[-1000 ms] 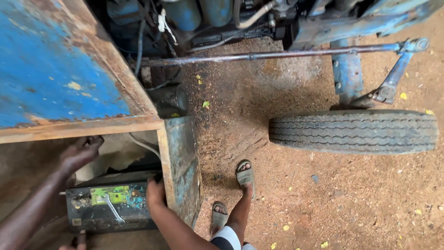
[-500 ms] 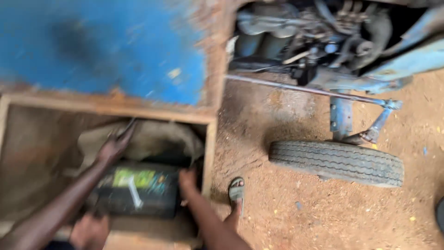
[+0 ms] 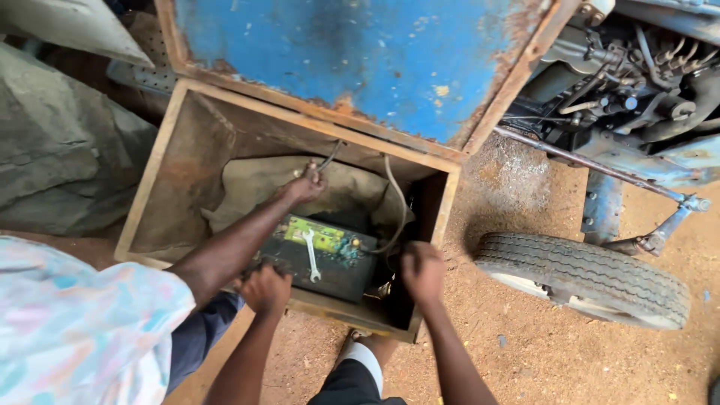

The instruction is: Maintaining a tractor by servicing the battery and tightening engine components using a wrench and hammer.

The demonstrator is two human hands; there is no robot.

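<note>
Rusty box — battery half-hidden

Soft, even daylight fills the scene, with no hard glare anywhere. The raised blue rusted metal lid is evenly lit, while the open rusty metal box beneath it falls into shade, darkest in its right corner. A short, soft shadow lies on the reddish dirt ground beside the worn black rubber tyre (light seems to come from above). The pale patterned sleeve at the lower left is blurred; edges bend slightly.
</note>
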